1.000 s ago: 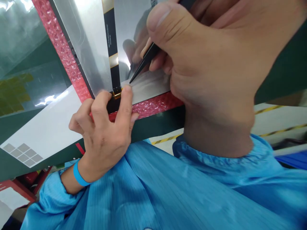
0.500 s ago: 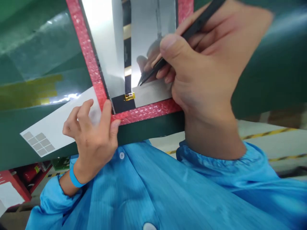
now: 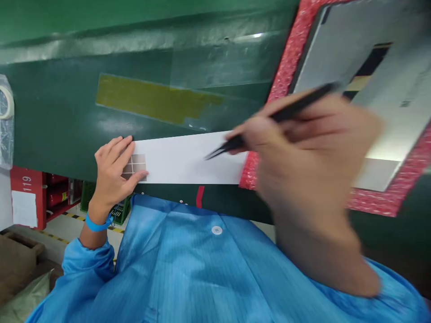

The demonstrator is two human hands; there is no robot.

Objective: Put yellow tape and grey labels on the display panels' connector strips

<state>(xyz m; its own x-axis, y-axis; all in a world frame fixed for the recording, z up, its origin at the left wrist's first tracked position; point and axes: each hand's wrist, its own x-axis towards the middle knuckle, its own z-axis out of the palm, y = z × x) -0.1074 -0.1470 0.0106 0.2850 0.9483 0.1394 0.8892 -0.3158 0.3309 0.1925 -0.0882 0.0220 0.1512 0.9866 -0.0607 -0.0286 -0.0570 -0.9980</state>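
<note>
Black tweezers (image 3: 286,110) are gripped in my right hand (image 3: 303,166), which is somewhat blurred. Their tips hang over a long white sheet (image 3: 182,157), slightly apart from each other. My left hand (image 3: 116,168) lies on the left end of that sheet, fingers stretched out and thumb spread, around a patch of grey squares (image 3: 138,162). To the right, a flat metallic panel (image 3: 323,54) sits in a pink bubble-wrap border (image 3: 286,67). A black and gold strip (image 3: 372,63) runs along the panel, partly hidden by my right hand.
Yellow tape pieces (image 3: 144,98) lie under clear film on the green mat (image 3: 54,116). A bagged tape roll (image 3: 6,107) rests at the far left edge. Below the table stand a red box (image 3: 28,193) and a green crate (image 3: 119,213).
The view has turned left, so the panel now appears at the right. My left hand has left the panel's corner for the sheet's grey squares; the tweezers have moved from panel to sheet.
</note>
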